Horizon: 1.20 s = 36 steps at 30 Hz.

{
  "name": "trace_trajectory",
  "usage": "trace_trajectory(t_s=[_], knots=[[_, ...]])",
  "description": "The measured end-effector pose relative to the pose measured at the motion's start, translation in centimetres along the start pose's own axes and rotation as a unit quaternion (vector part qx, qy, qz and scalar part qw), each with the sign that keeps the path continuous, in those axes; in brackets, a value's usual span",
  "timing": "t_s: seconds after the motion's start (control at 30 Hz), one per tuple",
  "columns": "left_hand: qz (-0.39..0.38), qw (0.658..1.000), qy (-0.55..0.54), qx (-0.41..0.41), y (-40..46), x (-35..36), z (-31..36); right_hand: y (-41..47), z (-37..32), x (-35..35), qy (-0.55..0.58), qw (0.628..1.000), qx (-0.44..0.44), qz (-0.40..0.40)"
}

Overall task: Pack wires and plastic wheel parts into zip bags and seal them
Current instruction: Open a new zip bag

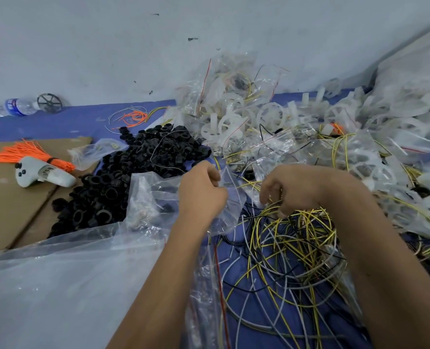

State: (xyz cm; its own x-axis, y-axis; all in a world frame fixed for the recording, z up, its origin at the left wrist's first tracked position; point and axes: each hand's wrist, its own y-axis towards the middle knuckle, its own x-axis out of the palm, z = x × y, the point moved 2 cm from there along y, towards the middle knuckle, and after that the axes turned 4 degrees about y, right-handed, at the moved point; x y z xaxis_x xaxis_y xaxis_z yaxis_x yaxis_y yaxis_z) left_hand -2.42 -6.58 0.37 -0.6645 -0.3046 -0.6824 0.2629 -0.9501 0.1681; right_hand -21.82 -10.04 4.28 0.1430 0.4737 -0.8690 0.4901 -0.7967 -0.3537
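From the head view, a clear zip bag (230,197) is pinched at its edge by the curled fingers of the left hand (201,191), just beside the black rings. The right hand (288,190) is lowered onto a tangle of yellow, white and black wires (294,245) on the blue cloth (65,122); its fingers are curled down into the strands, though what they grip cannot be told. A heap of black rings (123,180) is spread to the left, half covered by a large plastic sheet (65,273). Filled bags and white wheels (246,117) are piled behind. Orange ties (30,154), a grey controller (42,175) and a water bottle (20,107) are seen far left
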Motion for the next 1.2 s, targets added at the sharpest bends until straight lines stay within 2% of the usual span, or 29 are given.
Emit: trace_trajectory(t_s=[0.2,0.33,0.4,0.57,0.73,0.8,0.9,1.0,1.03,1.1,1.17,1.2], knots=[[-0.032,0.999,-0.003,0.018,-0.2,0.2,0.6,0.4,0.1,0.6,-0.026,0.999,0.03,0.02],[-0.064,0.996,-0.028,0.059,-0.6,0.6,1.5,-0.2,0.5,-0.2,0.023,0.999,-0.024,0.034],[-0.076,0.991,-0.078,0.077,-0.8,0.8,2.1,-0.9,0.6,-1.1,0.088,0.992,-0.055,0.073],[-0.187,0.964,-0.157,0.106,-1.7,1.0,3.9,-2.0,-0.3,-2.9,0.142,0.959,-0.125,0.21],[-0.212,0.952,-0.197,0.098,-2.0,1.0,4.4,-2.4,-0.8,-3.3,0.185,0.933,-0.139,0.274],[-0.197,0.948,-0.233,0.089,-1.8,0.7,4.5,-2.1,-0.8,-3.0,0.238,0.928,-0.142,0.248],[-0.141,0.941,-0.298,0.08,-1.4,0.3,4.4,-1.9,-0.9,-2.6,0.255,0.932,-0.154,0.205],[-0.103,0.935,-0.33,0.081,-0.8,-0.4,4.0,-2.1,-1.2,-2.9,0.298,0.905,-0.186,0.242],[-0.096,0.94,-0.314,0.095,-0.7,-0.6,3.9,-2.2,-1.4,-3.2,0.313,0.89,-0.197,0.266],[-0.059,0.963,-0.213,0.157,-0.4,-1.0,3.6,-2.4,-1.9,-3.7,0.338,0.859,-0.214,0.319],[-0.011,0.969,-0.114,0.219,-0.2,-1.4,3.7,-2.9,-2.6,-4.5,0.393,0.812,-0.241,0.359],[-0.004,0.966,-0.115,0.23,-0.2,-1.5,4.0,-3.2,-3.1,-4.8,0.423,0.784,-0.265,0.368]])
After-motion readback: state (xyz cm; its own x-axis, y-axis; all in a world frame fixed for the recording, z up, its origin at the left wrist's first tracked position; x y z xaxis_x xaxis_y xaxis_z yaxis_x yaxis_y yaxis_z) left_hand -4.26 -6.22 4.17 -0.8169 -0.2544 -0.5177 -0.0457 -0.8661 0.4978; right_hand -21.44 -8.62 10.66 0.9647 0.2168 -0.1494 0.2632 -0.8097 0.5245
